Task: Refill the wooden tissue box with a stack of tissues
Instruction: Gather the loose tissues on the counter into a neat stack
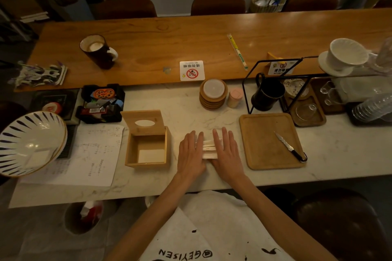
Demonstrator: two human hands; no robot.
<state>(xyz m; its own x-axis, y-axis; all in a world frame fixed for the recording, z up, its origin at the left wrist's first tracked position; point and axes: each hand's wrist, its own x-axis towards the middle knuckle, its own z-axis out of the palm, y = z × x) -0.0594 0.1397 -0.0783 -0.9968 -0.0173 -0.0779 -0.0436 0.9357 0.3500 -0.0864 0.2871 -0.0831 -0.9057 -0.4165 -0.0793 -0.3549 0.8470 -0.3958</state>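
The wooden tissue box (129, 150) stands on the marble counter with its hinged lid (144, 122) tipped up and back, oval slot showing. Inside, only a thin white layer lies on the bottom. To its right lies a stack of white tissues (209, 149). My left hand (191, 152) lies flat on the stack's left side and my right hand (227, 150) lies flat on its right side, fingers straight and pointing away from me. Most of the stack is hidden under both palms.
A wooden tray (261, 144) with a serrated knife (289, 147) lies right of my hands. A sheet of paper (93, 154) and a striped bowl (27, 144) sit left of the box. Wooden coasters (213, 104), a toothpick jar (234, 97) and a black mug (267, 95) stand behind.
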